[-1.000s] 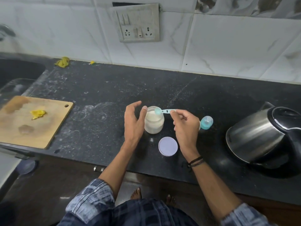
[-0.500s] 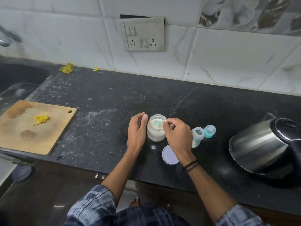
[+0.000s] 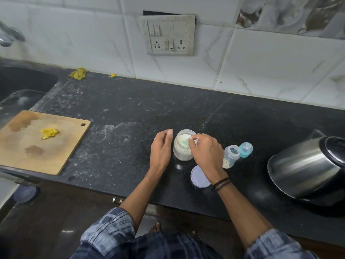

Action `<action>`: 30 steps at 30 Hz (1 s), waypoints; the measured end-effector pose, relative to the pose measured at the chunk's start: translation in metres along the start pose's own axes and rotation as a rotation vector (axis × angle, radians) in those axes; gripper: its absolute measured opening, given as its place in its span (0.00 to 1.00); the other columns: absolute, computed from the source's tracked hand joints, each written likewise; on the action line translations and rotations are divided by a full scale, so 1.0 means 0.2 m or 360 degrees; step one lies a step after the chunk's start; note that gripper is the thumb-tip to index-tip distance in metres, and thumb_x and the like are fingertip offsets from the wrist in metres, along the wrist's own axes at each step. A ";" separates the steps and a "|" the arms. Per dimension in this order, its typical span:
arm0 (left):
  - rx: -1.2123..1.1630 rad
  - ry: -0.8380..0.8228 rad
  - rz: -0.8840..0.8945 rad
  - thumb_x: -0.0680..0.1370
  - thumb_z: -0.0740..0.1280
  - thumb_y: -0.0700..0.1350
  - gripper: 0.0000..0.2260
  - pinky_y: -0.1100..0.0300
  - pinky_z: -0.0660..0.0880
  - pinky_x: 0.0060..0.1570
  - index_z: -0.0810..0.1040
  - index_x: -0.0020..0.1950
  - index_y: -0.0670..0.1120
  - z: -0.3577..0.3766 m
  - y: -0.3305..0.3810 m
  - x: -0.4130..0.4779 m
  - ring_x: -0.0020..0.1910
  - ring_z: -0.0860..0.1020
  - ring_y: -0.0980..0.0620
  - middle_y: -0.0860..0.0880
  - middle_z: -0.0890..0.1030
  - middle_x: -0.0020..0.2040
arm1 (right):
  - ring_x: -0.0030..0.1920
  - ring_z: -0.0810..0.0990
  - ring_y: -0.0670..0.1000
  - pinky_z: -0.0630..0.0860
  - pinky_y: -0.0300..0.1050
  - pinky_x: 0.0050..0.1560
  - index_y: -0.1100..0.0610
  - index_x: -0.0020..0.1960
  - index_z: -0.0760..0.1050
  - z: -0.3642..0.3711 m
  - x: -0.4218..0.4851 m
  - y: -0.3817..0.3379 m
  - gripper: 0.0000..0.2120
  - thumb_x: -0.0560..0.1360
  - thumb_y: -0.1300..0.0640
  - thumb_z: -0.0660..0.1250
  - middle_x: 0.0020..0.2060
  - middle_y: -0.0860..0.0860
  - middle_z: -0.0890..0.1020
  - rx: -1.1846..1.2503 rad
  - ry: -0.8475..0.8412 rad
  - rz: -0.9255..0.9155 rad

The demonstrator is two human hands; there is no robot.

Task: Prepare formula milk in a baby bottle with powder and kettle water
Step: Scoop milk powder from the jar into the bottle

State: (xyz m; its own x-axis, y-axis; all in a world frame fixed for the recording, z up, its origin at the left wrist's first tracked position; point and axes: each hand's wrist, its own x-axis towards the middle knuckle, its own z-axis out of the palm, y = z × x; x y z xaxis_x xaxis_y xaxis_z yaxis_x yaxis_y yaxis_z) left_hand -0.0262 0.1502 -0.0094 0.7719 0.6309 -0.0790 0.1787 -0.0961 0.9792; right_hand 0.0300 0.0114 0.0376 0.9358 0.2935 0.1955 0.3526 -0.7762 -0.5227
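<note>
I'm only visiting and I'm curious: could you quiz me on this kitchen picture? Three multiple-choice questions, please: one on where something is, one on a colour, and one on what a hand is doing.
1. Where is the round lid?
A. On the powder jar
B. Flat on the counter, nearer the person than the jar
C. Leaning upright against the jar

2. What colour is the scrap on the cutting board?
A. Red
B. Yellow
C. Blue

3. What is the right hand doing?
A. Gripping the lid
B. Lying flat on the counter
C. Pinching the teal scoop inside the jar

Answers:
1 B: the lid lies flat by the right wrist, and the jar's mouth is open.
2 B: the scrap is bright yellow against the wood.
3 C: the hand holds the scoop down in the open jar.
</note>
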 end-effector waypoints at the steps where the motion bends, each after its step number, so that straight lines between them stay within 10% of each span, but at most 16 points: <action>1: 0.0003 -0.0007 -0.0004 0.86 0.61 0.57 0.14 0.67 0.70 0.57 0.81 0.63 0.53 0.00 0.00 0.00 0.60 0.77 0.66 0.58 0.82 0.60 | 0.50 0.84 0.59 0.76 0.49 0.45 0.52 0.56 0.85 0.00 0.00 0.00 0.10 0.81 0.50 0.67 0.51 0.52 0.87 -0.0012 -0.0029 0.0017; 11: 0.0014 -0.0032 -0.0033 0.86 0.61 0.58 0.15 0.67 0.71 0.54 0.82 0.62 0.53 0.01 -0.01 -0.03 0.57 0.77 0.68 0.60 0.82 0.58 | 0.51 0.84 0.56 0.78 0.49 0.48 0.49 0.57 0.86 0.01 0.03 0.02 0.13 0.78 0.44 0.71 0.51 0.51 0.87 0.0078 -0.0200 0.0125; 19: -0.0154 0.0208 0.0090 0.85 0.65 0.54 0.12 0.77 0.70 0.53 0.79 0.65 0.52 0.03 0.05 -0.09 0.60 0.77 0.67 0.60 0.81 0.60 | 0.35 0.76 0.48 0.76 0.44 0.41 0.54 0.58 0.85 -0.07 -0.09 0.12 0.10 0.79 0.51 0.73 0.31 0.46 0.76 0.0568 0.0122 0.0053; 30: -0.0157 0.0210 0.0441 0.83 0.66 0.50 0.07 0.66 0.73 0.56 0.76 0.61 0.56 0.25 0.16 -0.28 0.62 0.76 0.51 0.60 0.78 0.60 | 0.38 0.79 0.41 0.72 0.29 0.40 0.56 0.51 0.87 -0.17 -0.28 0.34 0.05 0.78 0.58 0.73 0.36 0.44 0.82 0.0735 0.0441 0.0194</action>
State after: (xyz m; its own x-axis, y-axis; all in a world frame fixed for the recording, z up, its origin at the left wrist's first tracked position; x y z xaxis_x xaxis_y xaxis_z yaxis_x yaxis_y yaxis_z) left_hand -0.0326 0.0731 0.0177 0.6958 0.6863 0.2118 -0.0923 -0.2070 0.9740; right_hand 0.0005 -0.0764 0.0188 0.9571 0.0104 0.2896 0.2629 -0.4516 -0.8526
